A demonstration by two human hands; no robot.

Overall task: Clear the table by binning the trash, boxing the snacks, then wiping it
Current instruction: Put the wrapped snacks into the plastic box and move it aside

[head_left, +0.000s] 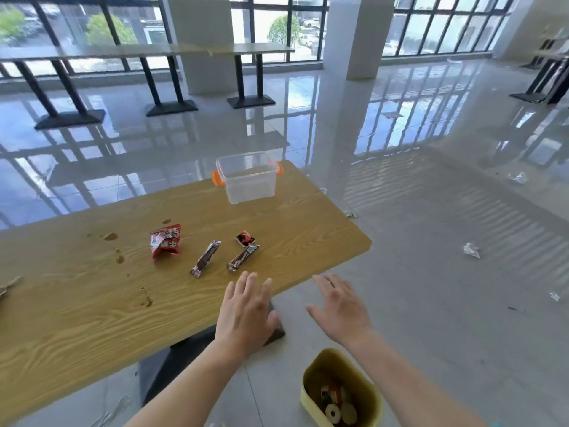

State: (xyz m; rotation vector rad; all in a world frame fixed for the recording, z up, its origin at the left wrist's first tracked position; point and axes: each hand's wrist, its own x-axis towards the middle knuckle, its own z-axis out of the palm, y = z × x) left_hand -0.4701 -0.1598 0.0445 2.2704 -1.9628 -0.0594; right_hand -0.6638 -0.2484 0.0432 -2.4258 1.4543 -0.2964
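Fingers spread on my left hand and right hand, empty, at the surface's near edge.
Snack packets lie mid-surface, box at its far edge; grabbing hastily, I might flick one off.

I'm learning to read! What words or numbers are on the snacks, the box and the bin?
Red crinkled foil packet: white print, too blurred.
Left brown foil bar, right brown foil bar, small red-and-black sachet: print too small.
Clear plastic box with orange clips, yellow plastic bin: no text shows.
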